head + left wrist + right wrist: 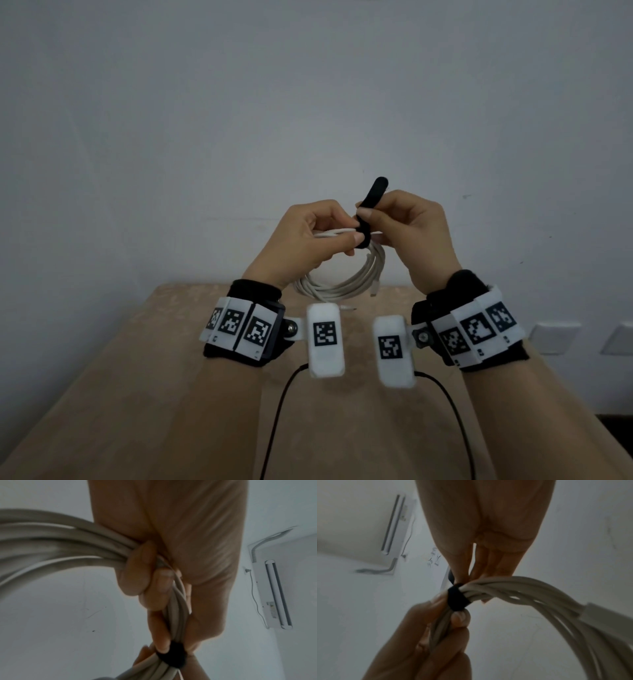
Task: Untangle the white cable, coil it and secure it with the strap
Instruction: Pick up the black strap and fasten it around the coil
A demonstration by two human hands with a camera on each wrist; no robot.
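The white cable (346,284) hangs as a coil of several loops above the far end of the table. My left hand (317,236) grips the bunched top of the coil (176,608), fingers curled round the strands. A black strap (371,202) is wrapped round the bundle (457,599) just right of those fingers; its free end sticks up. My right hand (394,222) pinches the strap at the wrap. In the left wrist view the strap (173,655) sits below my fingertips. A white plug (375,291) dangles from the coil (547,601).
A tan table (171,394) lies below both arms. Black leads (284,404) run from the wrist cameras across it. Grey wall behind, with white sockets (555,337) low at the right. An air conditioner (274,595) is on the wall.
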